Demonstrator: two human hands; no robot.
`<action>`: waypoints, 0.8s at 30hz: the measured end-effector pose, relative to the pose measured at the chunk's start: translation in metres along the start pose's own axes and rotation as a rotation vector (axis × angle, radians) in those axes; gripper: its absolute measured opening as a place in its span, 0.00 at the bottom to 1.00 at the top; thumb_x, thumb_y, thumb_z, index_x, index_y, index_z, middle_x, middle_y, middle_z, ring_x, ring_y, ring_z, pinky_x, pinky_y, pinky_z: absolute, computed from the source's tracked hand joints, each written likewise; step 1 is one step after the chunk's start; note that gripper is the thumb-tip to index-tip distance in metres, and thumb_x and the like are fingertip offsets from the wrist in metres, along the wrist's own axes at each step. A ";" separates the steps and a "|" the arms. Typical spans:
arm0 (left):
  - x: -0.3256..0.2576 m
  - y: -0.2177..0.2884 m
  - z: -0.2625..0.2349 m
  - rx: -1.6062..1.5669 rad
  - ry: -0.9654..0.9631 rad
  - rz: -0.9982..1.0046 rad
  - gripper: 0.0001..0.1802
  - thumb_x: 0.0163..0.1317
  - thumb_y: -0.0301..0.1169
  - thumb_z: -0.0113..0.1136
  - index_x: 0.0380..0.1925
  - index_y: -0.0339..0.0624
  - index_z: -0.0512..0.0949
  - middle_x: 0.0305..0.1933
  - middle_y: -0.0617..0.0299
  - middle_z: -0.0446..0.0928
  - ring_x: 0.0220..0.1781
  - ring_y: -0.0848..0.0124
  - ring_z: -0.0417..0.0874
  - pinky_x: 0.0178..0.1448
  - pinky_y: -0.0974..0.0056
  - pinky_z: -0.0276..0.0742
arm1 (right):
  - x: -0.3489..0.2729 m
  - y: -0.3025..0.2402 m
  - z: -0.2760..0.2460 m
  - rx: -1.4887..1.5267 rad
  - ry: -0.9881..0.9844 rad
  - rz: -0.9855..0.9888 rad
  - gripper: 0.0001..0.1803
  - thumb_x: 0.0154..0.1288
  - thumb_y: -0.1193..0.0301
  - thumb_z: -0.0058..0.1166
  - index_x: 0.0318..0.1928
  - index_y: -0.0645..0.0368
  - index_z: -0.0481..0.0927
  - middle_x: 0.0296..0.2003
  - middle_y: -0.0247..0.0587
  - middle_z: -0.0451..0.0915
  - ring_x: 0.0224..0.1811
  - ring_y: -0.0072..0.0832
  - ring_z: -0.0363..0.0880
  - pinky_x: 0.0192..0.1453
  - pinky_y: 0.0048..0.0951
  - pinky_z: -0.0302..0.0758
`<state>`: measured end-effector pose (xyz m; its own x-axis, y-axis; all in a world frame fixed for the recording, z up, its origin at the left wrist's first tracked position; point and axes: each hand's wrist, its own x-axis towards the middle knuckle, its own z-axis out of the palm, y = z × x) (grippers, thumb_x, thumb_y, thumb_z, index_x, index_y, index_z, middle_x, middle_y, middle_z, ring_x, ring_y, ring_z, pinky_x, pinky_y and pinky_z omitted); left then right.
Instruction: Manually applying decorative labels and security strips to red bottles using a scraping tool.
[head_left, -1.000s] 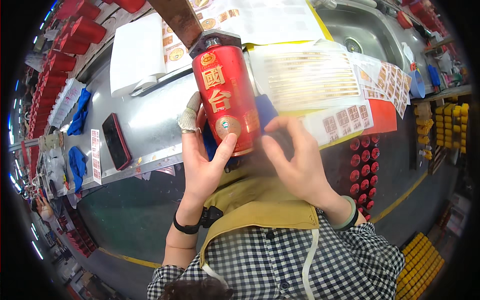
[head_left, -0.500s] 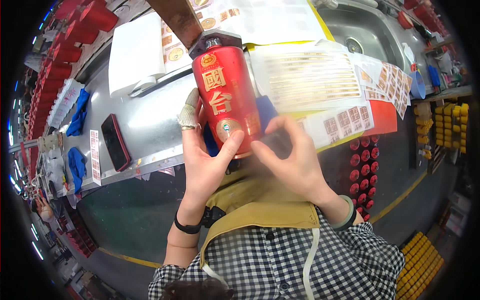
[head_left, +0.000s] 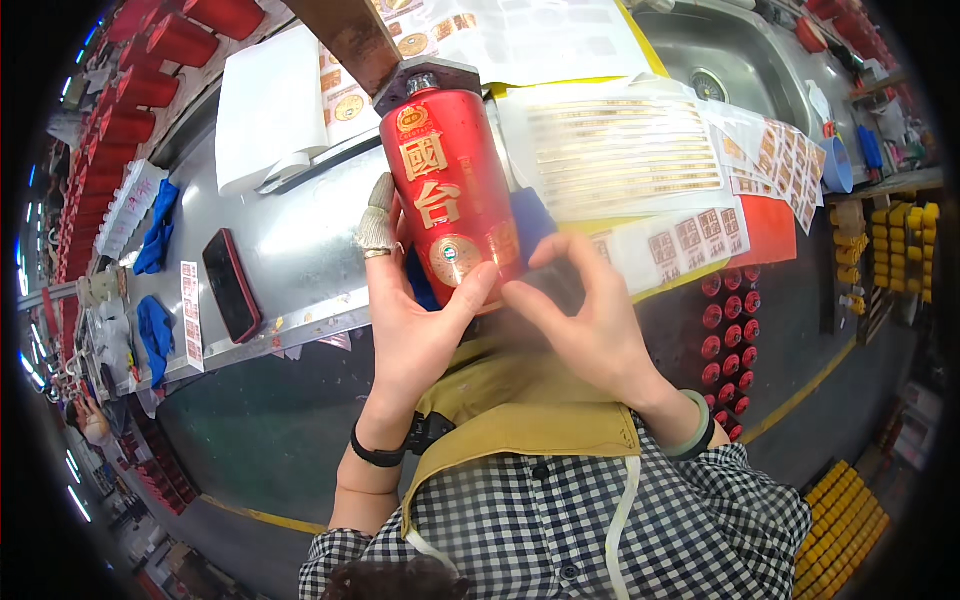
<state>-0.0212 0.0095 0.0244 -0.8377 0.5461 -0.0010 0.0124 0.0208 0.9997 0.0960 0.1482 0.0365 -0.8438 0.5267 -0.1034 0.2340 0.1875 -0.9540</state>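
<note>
I hold a red cylindrical bottle (head_left: 450, 195) with gold characters and a round gold seal, its dark neck pointing away from me. My left hand (head_left: 405, 310) grips its lower part from the left, thumb on the front, one finger wrapped in white tape. My right hand (head_left: 585, 320) touches the bottle's lower right edge with its fingertips pressed against the label area. A blue cloth (head_left: 530, 215) shows behind the bottle.
A steel worktable (head_left: 290, 260) carries a white paper stack (head_left: 270, 105), sheets of gold stickers (head_left: 620, 150), a dark phone (head_left: 231, 285) and blue cloths (head_left: 155, 230). A sink (head_left: 735, 55) lies at the far right. Rows of red bottles (head_left: 140, 85) stand at the left; more red caps (head_left: 725, 330) sit below the table.
My right hand has slid down and rightward along the bottle's lower edge. The bottle has stayed nearly in place in my left hand.
</note>
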 end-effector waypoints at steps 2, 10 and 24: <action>0.000 0.003 0.000 0.040 -0.005 0.011 0.55 0.61 0.25 0.75 0.81 0.34 0.48 0.78 0.48 0.59 0.77 0.59 0.66 0.78 0.55 0.68 | -0.003 0.001 -0.001 0.014 -0.010 0.027 0.18 0.66 0.66 0.71 0.46 0.63 0.77 0.36 0.42 0.82 0.39 0.29 0.82 0.47 0.31 0.77; 0.000 0.004 0.002 0.019 -0.047 -0.033 0.61 0.57 0.25 0.78 0.81 0.34 0.44 0.78 0.47 0.59 0.77 0.60 0.67 0.77 0.55 0.70 | -0.008 0.013 -0.007 0.090 0.001 0.041 0.10 0.78 0.69 0.57 0.49 0.64 0.78 0.39 0.42 0.82 0.43 0.28 0.80 0.52 0.32 0.76; -0.019 0.010 -0.015 1.021 -0.018 0.600 0.65 0.46 0.41 0.88 0.81 0.52 0.54 0.82 0.43 0.58 0.76 0.43 0.65 0.74 0.48 0.67 | -0.006 0.021 -0.016 0.114 0.045 0.019 0.09 0.79 0.70 0.55 0.51 0.64 0.78 0.44 0.43 0.82 0.49 0.29 0.79 0.59 0.30 0.74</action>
<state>-0.0131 -0.0135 0.0346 -0.5419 0.7080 0.4529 0.8377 0.4117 0.3588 0.1136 0.1625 0.0218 -0.8167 0.5661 -0.1116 0.1910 0.0828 -0.9781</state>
